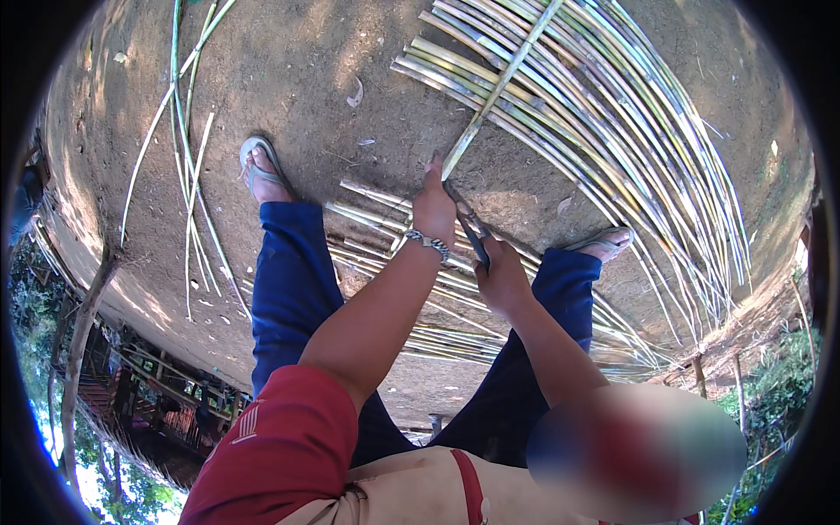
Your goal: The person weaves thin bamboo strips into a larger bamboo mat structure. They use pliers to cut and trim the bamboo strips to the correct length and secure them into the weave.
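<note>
Bare dirt ground (289,79) fills most of the view, with no container on it. A broad fan of split bamboo strips (630,131) spreads across the upper right, and a smaller pile of strips (411,289) lies under the person's legs, which are in blue trousers (289,280). A few loose green stalks (188,166) lie well apart at the left. Each foot wears a sandal (258,157). Both forearms reach forward from the lower edge, over the knees. The left hand (434,208), with a bead bracelet (428,243) on its wrist, is closed around the lower end of one long strip (499,87) that runs up and right across the fan. The right hand (500,276) sits just beside and below it, fingers clamped on the handle of a dark knife (468,226) whose blade points toward the gripped end of the strip; whether blade and strip touch cannot be told.
</note>
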The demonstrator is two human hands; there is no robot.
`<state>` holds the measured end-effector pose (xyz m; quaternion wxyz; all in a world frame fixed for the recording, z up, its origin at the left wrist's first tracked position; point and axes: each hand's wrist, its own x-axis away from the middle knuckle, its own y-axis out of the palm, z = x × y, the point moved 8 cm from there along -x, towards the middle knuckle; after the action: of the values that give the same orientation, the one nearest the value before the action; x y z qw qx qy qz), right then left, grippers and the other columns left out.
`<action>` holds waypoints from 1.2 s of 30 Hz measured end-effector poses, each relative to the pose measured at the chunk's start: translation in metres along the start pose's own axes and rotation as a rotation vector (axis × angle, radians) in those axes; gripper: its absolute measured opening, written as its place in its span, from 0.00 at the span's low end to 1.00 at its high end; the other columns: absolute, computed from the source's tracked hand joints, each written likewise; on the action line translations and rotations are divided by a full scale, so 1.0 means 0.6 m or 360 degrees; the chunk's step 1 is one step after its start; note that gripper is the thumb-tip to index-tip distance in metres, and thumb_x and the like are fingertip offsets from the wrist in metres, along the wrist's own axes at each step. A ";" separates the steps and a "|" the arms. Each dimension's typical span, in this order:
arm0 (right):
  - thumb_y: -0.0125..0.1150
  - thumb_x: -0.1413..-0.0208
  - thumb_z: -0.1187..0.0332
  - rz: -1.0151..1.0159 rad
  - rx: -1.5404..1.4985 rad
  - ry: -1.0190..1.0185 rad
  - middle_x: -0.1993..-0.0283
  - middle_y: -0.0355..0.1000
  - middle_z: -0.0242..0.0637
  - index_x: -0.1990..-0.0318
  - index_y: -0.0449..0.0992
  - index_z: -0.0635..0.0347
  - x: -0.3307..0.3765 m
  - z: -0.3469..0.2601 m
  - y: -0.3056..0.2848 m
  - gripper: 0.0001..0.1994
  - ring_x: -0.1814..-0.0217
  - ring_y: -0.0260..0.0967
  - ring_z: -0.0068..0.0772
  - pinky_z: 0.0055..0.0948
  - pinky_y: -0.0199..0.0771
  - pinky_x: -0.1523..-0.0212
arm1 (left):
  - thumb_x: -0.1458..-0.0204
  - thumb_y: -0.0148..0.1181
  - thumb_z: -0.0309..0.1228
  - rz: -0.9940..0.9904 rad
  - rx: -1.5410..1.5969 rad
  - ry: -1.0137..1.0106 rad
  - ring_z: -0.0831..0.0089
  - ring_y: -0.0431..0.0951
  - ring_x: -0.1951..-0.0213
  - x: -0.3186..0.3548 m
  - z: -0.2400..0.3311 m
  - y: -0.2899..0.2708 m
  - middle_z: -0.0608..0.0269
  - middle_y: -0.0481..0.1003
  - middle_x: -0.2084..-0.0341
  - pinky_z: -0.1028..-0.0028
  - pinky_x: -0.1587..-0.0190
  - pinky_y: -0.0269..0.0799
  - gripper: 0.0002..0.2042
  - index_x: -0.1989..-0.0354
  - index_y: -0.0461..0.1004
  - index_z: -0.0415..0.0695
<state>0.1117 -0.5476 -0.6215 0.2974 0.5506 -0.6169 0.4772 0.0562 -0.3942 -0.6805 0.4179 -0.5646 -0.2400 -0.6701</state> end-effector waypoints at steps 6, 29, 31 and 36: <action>0.62 0.39 0.67 -0.0021 -0.0221 -0.0131 0.60 0.70 0.53 0.51 0.68 0.62 0.000 0.069 0.027 0.14 0.56 0.70 0.57 0.49 0.69 0.54 | 0.29 0.34 0.53 -0.0279 0.0593 0.0157 0.57 0.49 0.25 -0.043 0.043 -0.069 0.49 0.59 0.29 0.56 0.25 0.34 0.31 0.25 0.52 0.46; 0.54 0.35 0.68 0.0989 -0.0943 0.0076 0.54 0.77 0.55 0.35 0.65 0.60 -0.174 0.036 -0.025 0.22 0.55 0.78 0.58 0.47 0.76 0.55 | 0.34 0.49 0.33 0.0096 -0.1604 0.1122 0.46 0.76 0.49 -0.178 -0.070 0.020 0.42 0.69 0.46 0.55 0.46 0.74 0.20 0.35 0.68 0.45; 0.54 0.34 0.68 0.0908 -0.0574 0.0096 0.53 0.76 0.54 0.34 0.64 0.61 -0.195 0.040 -0.007 0.22 0.53 0.78 0.53 0.44 0.76 0.52 | 0.34 0.49 0.34 0.0054 -0.1567 0.1089 0.47 0.76 0.49 -0.183 -0.077 0.019 0.43 0.68 0.46 0.56 0.46 0.74 0.20 0.34 0.68 0.48; 0.54 0.34 0.69 0.0871 -0.0956 0.0140 0.47 0.75 0.56 0.33 0.63 0.60 -0.177 0.044 0.003 0.23 0.46 0.76 0.57 0.46 0.76 0.48 | 0.34 0.50 0.34 0.0016 -0.1557 0.1072 0.48 0.76 0.49 -0.185 -0.077 0.016 0.44 0.68 0.46 0.57 0.46 0.74 0.21 0.32 0.67 0.53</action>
<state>0.1371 -0.5296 -0.7264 0.3331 0.2338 -0.8394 0.3604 0.0398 -0.4038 -0.7998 0.1655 -0.4489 0.2453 -0.8432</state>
